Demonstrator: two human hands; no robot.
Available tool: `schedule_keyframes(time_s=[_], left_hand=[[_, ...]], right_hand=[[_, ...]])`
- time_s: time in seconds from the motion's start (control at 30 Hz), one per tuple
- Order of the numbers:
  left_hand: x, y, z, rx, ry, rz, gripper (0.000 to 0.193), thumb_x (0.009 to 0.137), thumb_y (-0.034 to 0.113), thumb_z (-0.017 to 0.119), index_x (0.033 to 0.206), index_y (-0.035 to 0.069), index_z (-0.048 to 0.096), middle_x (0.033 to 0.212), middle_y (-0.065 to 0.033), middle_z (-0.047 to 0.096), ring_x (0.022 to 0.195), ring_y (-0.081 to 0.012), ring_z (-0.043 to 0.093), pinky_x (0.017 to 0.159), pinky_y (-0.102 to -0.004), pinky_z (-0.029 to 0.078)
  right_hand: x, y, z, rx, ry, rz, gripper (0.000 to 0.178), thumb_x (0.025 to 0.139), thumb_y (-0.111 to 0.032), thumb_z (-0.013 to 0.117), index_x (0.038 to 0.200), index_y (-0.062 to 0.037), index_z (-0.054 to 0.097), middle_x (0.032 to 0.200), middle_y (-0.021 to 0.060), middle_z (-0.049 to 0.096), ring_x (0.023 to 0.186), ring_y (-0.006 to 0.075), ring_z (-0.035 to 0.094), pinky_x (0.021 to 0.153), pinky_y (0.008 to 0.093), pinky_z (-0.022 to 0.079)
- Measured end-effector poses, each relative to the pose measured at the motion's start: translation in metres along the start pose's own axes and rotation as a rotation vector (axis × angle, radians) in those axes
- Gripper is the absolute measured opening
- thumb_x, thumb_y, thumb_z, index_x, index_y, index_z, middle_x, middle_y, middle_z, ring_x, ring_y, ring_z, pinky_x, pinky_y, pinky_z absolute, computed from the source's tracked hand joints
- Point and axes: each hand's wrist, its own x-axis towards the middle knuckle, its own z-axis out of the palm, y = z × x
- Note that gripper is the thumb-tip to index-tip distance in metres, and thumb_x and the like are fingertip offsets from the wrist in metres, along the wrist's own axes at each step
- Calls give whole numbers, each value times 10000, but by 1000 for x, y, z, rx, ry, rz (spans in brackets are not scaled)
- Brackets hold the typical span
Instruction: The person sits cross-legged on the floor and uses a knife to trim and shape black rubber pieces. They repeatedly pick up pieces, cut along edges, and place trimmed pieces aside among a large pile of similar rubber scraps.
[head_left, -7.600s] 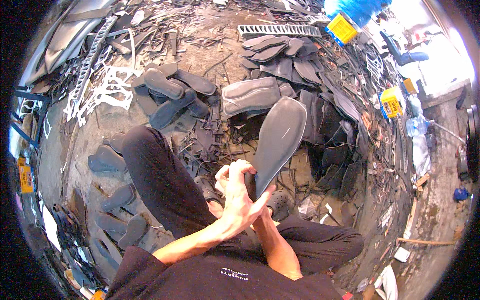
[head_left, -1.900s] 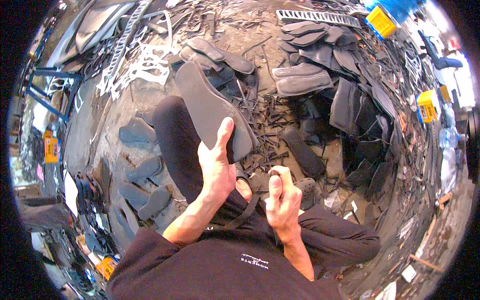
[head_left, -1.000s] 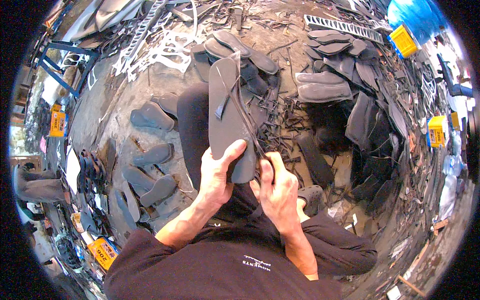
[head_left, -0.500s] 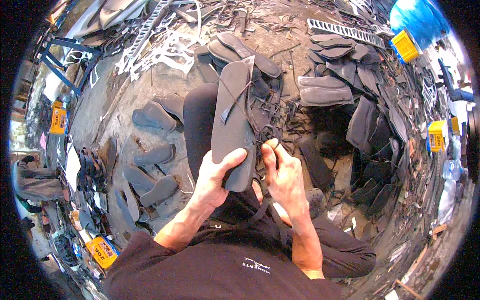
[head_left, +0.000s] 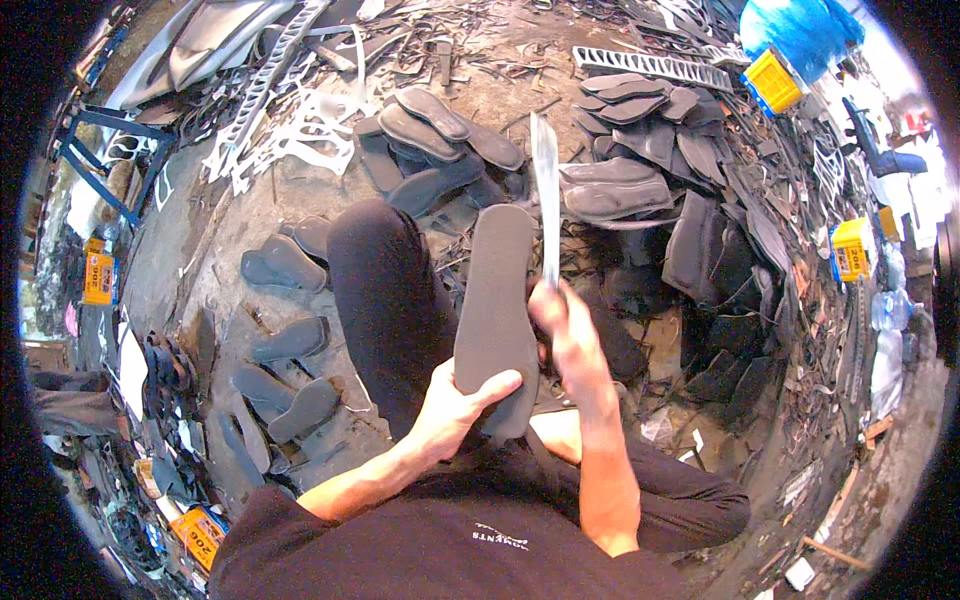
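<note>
My left hand grips a dark grey shoe sole near its lower end, thumb lying across the top face. The sole stands nearly upright over my lap. Close to its right edge, my right hand is closed round a knife, whose handle is hidden in the fist. The long, bright knife blade points away from me, slightly blurred by motion. Blade and sole look apart. Beyond the sole lies a heap of dark soles.
More loose soles lie on the floor at the left. Stacked soles and dark offcuts pile up at the right. White cut-out scraps lie at the far left. Yellow boxes and a blue metal frame stand around the edges.
The thin dark strips my right hand was pulling at the sole's edge are gone from it. A knife now shows in that hand. The sole has come nearer to me and turned more upright.
</note>
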Motion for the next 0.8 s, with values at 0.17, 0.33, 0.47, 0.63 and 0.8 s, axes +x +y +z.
schedule_keyframes(time_s=[0.17,0.33,0.47,0.63,0.8], left_hand=[[42,21,-20,116,30,103,344,1084,308,679,1309,48,669,1220,-11,704,1100,-118,625,981,-322,517],[60,52,-3,101,-32,7,340,1081,383,671,1149,56,735,998,-18,762,842,-119,706,764,-307,573],[51,58,-10,57,-173,-78,319,1053,412,722,1122,102,748,931,26,757,695,-64,678,611,-259,563],[42,67,-4,44,-292,-134,319,1038,392,748,1132,87,760,962,11,765,793,-57,682,727,-258,570],[31,71,4,80,-334,-91,317,992,347,816,1137,69,765,974,21,760,797,-47,659,721,-245,546]], right_hand=[[-86,27,10,-231,33,-16,730,965,-417,805,1438,89,575,1313,226,712,1251,298,664,1118,415,482],[-115,25,20,-183,193,-119,500,1109,-472,555,1221,2,669,742,34,639,682,121,643,620,313,502],[-112,55,17,-787,497,-477,514,1148,-475,404,1182,-14,628,777,185,608,649,363,638,620,440,489],[-132,67,12,-757,529,-422,526,1132,-519,402,1178,-35,604,852,203,622,735,428,645,695,495,509],[-121,-8,-11,-728,395,-416,597,1102,-598,482,1088,-23,644,745,122,580,654,262,599,628,418,474]])
